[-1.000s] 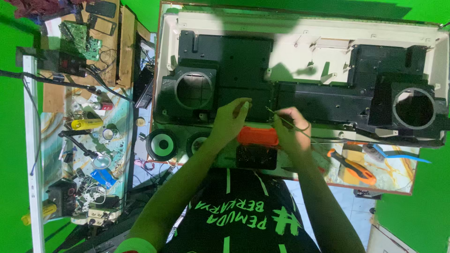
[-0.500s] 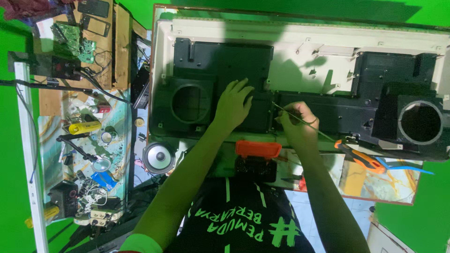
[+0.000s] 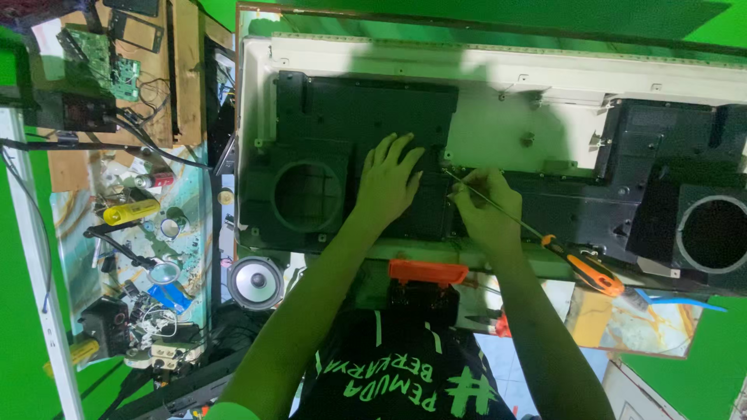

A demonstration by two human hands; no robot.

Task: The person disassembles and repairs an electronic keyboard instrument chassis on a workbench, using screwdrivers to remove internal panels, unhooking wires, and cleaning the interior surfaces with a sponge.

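The left hand point(image 3: 389, 183) lies flat and open, fingers spread, palm down on the matte black plastic panel point(image 3: 358, 117), just right of a round speaker opening point(image 3: 306, 196) cut into a boxy housing. The right hand point(image 3: 484, 206) sits just beside it, closed around the thin metal shaft of a screwdriver point(image 3: 545, 237); the shaft tip points up past the fingers to the panel's edge, while the glossy orange-and-black handle trails down to the right of that hand. Two round openings show in the black moulding: one left of the left hand, the second point(image 3: 713, 233) far right of the right hand. The black parts rest in a wide, pale, smooth-looking tray-like back shell point(image 3: 545, 78).

Below both hands, at the near rim, lies one orange rectangular plastic piece point(image 3: 428, 272). Down-left of the left hand stands one loose speaker point(image 3: 254, 283), a grey cone with a shiny centre. Further left, the cluttered counter point(image 3: 78, 233) carries one green circuit board point(image 3: 101, 66) and one yellow cylindrical item point(image 3: 132, 211).
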